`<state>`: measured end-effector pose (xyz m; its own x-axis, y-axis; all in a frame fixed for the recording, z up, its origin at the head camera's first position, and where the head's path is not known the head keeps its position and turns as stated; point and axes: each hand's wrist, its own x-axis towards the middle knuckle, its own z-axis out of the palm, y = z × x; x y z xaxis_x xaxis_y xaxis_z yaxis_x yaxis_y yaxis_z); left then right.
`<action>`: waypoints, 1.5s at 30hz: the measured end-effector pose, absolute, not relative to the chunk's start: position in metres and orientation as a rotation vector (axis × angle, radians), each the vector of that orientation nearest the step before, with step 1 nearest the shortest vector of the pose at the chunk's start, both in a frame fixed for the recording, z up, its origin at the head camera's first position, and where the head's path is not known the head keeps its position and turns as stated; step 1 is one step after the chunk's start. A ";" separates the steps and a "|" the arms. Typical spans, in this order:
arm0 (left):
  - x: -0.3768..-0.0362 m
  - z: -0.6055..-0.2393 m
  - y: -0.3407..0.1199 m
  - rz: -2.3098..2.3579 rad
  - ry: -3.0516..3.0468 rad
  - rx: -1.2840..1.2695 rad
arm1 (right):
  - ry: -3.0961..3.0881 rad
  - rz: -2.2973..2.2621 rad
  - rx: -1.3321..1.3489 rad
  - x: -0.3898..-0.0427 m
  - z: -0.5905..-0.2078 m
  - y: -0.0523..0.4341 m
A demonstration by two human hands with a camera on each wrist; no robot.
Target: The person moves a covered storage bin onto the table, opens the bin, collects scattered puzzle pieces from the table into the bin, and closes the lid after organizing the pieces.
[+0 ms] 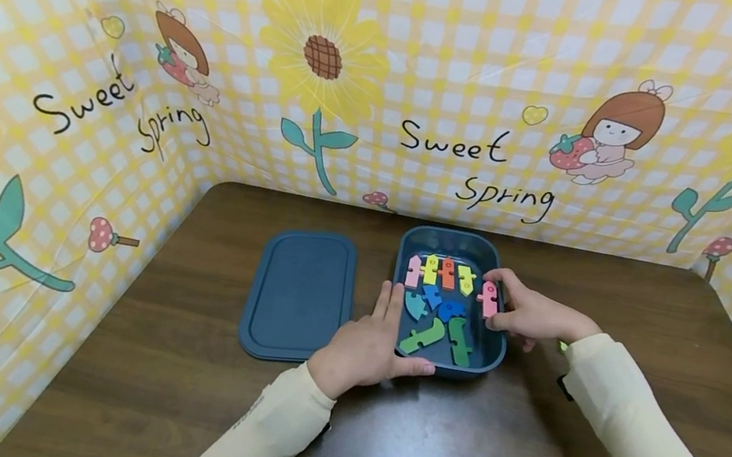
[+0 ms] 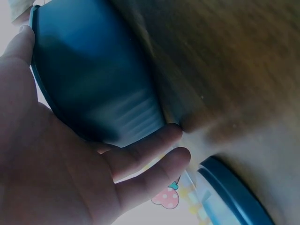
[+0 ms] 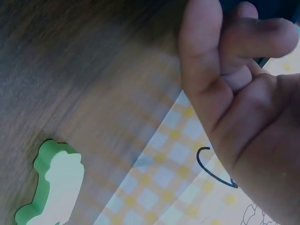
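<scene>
A blue tray [image 1: 461, 240] on the brown table holds several coloured puzzle pieces, among them an orange one [image 1: 448, 273] and two green ones [image 1: 422, 336]. My left hand [image 1: 385, 335] rests against the tray's front left corner. Its fingers lie straight along the left wall and its thumb along the front rim. In the left wrist view the fingers [image 2: 140, 154] touch the tray's outer side [image 2: 93, 70]. My right hand [image 1: 505, 302] pinches a pink piece [image 1: 489, 299] at the tray's right side. The right wrist view shows that hand's curled fingers [image 3: 234, 51].
The tray's blue lid [image 1: 298, 294] lies flat to the left of the tray; its rim [image 2: 234, 187] shows in the left wrist view. A loose green piece [image 3: 51, 185] lies on the table under my right wrist. Patterned yellow cloth walls [image 1: 386, 104] surround the table.
</scene>
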<state>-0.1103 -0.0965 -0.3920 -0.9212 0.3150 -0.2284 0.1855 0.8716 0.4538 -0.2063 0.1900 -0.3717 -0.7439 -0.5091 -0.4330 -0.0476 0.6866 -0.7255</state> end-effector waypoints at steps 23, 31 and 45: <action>-0.111 -0.392 -0.095 0.623 2.751 0.388 | 2.350 -0.898 -0.421 -0.210 -0.376 0.190; -0.111 -0.390 -0.094 0.622 2.739 0.383 | 2.394 -0.979 -0.448 -0.205 -0.371 0.197; -0.111 -0.392 -0.095 0.634 2.738 0.379 | 2.686 -0.794 -0.433 -0.190 -0.366 0.263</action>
